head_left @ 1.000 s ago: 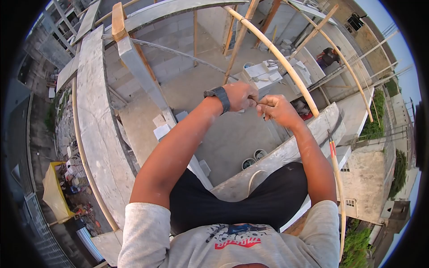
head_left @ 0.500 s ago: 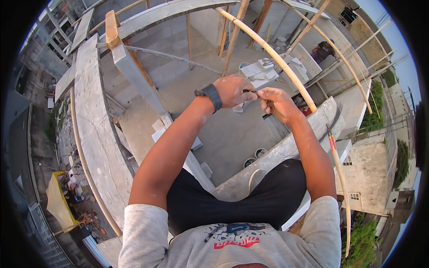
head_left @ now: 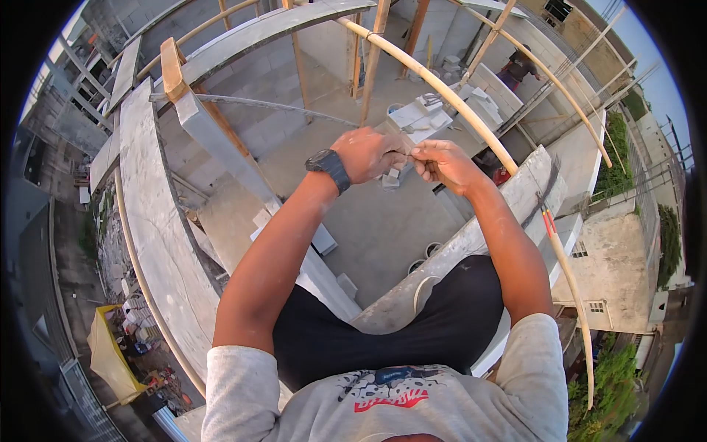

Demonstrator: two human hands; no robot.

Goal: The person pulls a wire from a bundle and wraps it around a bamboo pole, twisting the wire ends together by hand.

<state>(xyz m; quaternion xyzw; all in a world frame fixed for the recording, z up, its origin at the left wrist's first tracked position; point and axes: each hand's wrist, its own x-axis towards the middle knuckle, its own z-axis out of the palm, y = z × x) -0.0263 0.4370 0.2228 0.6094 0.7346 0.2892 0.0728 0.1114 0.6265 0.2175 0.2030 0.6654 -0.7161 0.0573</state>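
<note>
Thin strand [head_left: 409, 154], maybe wire, is pinched between both hands [head_left: 366, 155], near a rough concrete beam [head_left: 451, 253].

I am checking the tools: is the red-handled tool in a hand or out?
Out: the red-handled tool lies beside the right forearm, while the left hand and right hand meet away from it.

A pale, weathered plank [head_left: 453, 254] slants over the grey floor [head_left: 368, 232]. Dark wires [head_left: 532, 211] lie across its upper end; red-handled pliers [head_left: 549, 221] sit there too, their exact support unclear. The floor bears scattered white blocks [head_left: 324, 240], a stacked pile [head_left: 420, 119] and two buckets [head_left: 433, 249], partly hidden.
</note>
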